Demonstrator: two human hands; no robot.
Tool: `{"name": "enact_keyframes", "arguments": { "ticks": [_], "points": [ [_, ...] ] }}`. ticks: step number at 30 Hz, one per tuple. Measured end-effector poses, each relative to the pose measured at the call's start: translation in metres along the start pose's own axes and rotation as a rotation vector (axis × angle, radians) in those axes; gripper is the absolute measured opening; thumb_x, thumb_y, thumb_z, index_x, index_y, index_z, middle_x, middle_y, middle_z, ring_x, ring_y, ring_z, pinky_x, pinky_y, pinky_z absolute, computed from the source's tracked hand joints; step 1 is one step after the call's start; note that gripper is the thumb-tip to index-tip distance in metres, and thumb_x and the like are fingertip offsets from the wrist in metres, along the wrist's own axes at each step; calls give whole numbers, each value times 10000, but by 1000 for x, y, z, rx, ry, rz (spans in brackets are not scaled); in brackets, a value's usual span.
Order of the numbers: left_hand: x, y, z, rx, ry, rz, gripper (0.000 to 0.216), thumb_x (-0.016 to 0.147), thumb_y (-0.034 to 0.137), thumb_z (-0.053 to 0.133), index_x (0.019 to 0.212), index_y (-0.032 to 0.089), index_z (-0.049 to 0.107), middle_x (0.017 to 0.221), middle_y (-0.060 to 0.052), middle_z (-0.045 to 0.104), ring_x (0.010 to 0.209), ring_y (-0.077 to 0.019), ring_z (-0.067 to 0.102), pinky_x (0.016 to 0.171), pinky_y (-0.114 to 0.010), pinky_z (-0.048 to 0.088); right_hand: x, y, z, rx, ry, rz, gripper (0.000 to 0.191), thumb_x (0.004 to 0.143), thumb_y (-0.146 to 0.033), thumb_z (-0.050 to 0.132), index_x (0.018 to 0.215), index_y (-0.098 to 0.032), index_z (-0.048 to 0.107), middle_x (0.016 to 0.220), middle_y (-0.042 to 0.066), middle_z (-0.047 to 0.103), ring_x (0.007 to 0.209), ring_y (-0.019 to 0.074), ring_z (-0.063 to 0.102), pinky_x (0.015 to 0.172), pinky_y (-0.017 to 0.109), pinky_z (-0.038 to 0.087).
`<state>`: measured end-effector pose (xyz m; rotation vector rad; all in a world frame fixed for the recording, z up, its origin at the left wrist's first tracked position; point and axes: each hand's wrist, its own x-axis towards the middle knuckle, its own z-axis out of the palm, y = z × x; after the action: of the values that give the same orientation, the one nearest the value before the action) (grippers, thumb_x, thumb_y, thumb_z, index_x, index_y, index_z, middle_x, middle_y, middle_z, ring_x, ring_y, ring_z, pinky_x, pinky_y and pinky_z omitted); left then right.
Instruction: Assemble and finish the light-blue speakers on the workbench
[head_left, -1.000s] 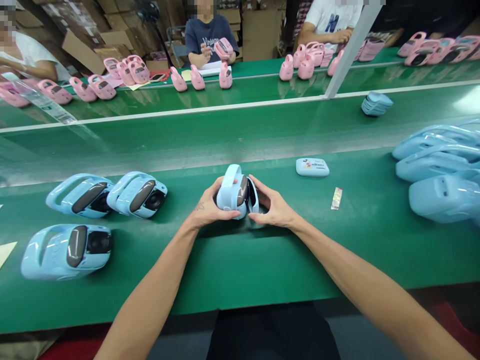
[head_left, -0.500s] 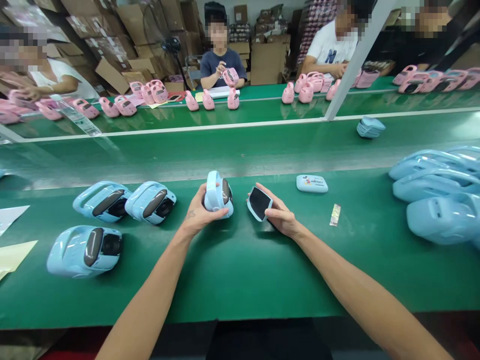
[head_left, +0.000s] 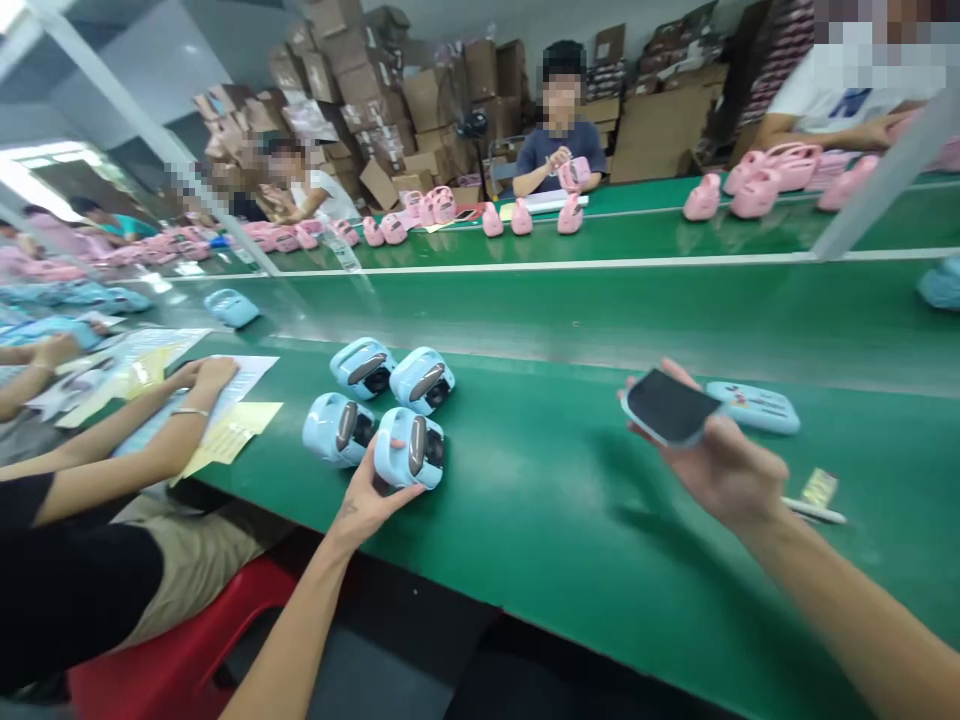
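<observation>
My left hand [head_left: 365, 492] grips a light blue speaker [head_left: 409, 450] that lies on the green table [head_left: 555, 500], right beside three other blue speakers [head_left: 364, 366] in a cluster. My right hand [head_left: 721, 462] is raised above the table to the right and holds a dark flat panel with a blue rim [head_left: 669, 408]. A blue oval cover with a printed picture [head_left: 754, 406] lies just behind that hand. A small foil strip [head_left: 817, 487] and a thin white stick [head_left: 814, 513] lie next to my right wrist.
A person sits at my left with both hands [head_left: 201, 374] on papers [head_left: 225, 430]. Across the belt [head_left: 570, 310], other people handle pink speakers [head_left: 517, 217]. A lone blue speaker [head_left: 232, 308] rests on the belt. Cardboard boxes [head_left: 420, 100] are stacked behind.
My left hand has carried the blue speaker left and set it beside the three others. My right hand lifted the dark panel off the table. My view swung left.
</observation>
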<state>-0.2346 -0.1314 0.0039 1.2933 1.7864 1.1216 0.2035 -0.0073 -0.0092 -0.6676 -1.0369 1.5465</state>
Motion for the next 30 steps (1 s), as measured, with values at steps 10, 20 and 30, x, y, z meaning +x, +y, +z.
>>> {"name": "enact_keyframes", "arguments": {
  "ticks": [10,20,30],
  "points": [
    [43,63,-37,-49,397,138,673,785,684,804,1213,176,701,1308,-170,756,1334,-353,681,1222,-530,458,-18,21,-15,36,75,240,675,809,-532,776,1439,-311,671,1477,144,703,1422,429,623,1291,676,326],
    [147,97,-4,-63,102,-32,485,458,489,1001,722,186,730,726,-45,766,944,-314,729,971,-442,584,31,35,12,323,-28,345,522,896,-595,718,1287,-249,716,1234,108,813,1121,351,791,1178,637,479],
    [123,192,53,-908,347,-96,429,940,651,668,973,224,688,1039,-16,832,1366,-280,641,1147,-584,553,38,30,7,506,-37,249,695,892,-686,664,1411,-232,584,1202,157,806,1132,352,780,1101,579,512]
  ]
}}
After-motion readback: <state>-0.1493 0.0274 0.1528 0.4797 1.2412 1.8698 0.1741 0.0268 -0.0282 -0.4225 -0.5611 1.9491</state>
